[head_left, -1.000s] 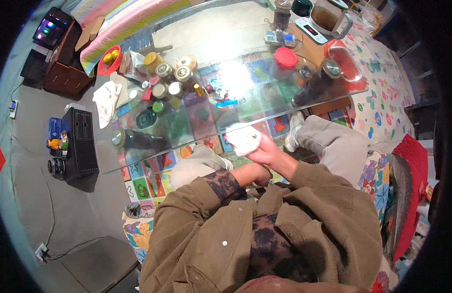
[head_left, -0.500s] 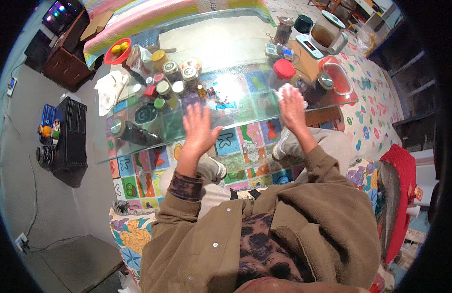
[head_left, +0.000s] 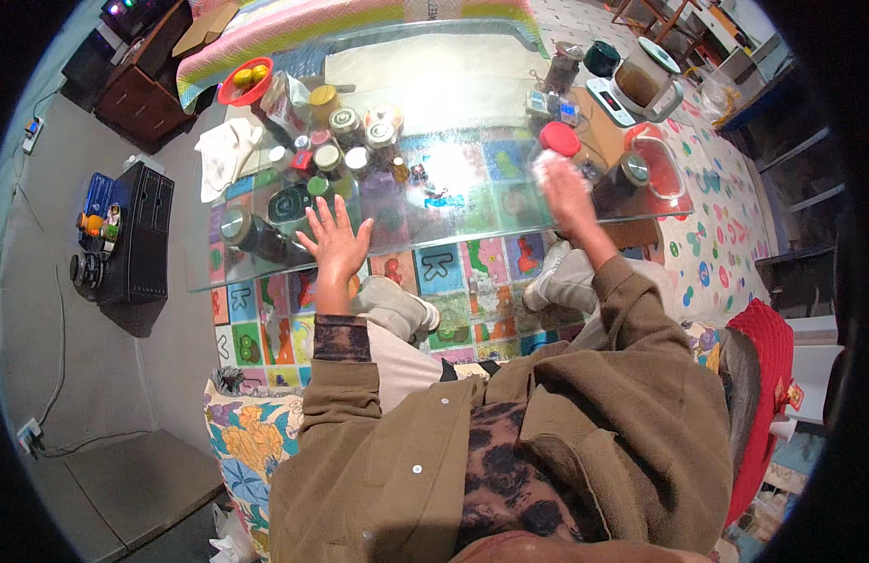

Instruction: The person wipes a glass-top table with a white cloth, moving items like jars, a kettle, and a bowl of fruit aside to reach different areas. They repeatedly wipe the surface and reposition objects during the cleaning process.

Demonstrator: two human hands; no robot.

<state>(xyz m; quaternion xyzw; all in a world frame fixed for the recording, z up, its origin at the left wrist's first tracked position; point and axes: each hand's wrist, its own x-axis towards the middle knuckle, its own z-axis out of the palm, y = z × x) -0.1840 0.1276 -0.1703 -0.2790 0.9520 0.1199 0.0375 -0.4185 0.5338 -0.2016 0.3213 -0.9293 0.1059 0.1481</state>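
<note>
My left hand [head_left: 336,236] is open with its fingers spread, over the near edge of the glass tabletop [head_left: 397,220]. Close to its fingertips are a green-lidded jar [head_left: 318,185] and a dark square container [head_left: 290,204]. A dark jar with a silvery lid [head_left: 237,225] lies tilted or leaning to its left. My right hand [head_left: 570,199] presses a crumpled white cloth [head_left: 546,167] on the glass, its fingers partly hidden and blurred. Just beyond the cloth stands a red-lidded jar [head_left: 559,140], and to the right a dark jar with a metal lid [head_left: 632,170].
Several lidded jars [head_left: 344,121] crowd the table's left, near a white cloth [head_left: 226,155] and a red bowl of yellow fruit [head_left: 246,84]. At right are a red-rimmed tub [head_left: 658,164], a glass pitcher [head_left: 644,75] and a white scale [head_left: 610,101]. A black cabinet [head_left: 139,235] stands left.
My left hand has moved left along the table's near edge, toward the dark containers. My right hand stays at the cloth near the red-lidded jar. The whole view has shifted slightly.
</note>
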